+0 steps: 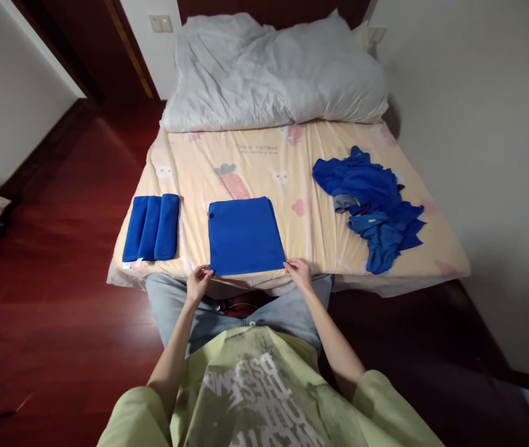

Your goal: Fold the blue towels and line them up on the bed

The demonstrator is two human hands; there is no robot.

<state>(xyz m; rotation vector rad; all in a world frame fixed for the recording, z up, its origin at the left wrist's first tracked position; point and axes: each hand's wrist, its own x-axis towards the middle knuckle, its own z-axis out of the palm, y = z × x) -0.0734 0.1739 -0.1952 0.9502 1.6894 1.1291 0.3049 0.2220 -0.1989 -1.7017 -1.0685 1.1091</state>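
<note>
A blue cloth (246, 237) lies flat and nearly square on the bed, close to its front edge. A small dark tag shows near its upper left corner. My left hand (199, 283) pinches the cloth's near left corner, with fingers closed. At the near right corner, my right hand (298, 272) grips the same cloth between thumb and fingers. To the left lie several blue rolled or folded cloths (151, 228), side by side, with white labels at their near ends. A crumpled heap of blue cloths (367, 198) sits to the right, with a greyish piece among it.
The bed (264, 171) has a cream sheet with carrot and rabbit prints. A bunched white quilt (274, 74) fills its head end. A wall (488, 155) stands along the right, and dark red floor (69, 248) runs along the left.
</note>
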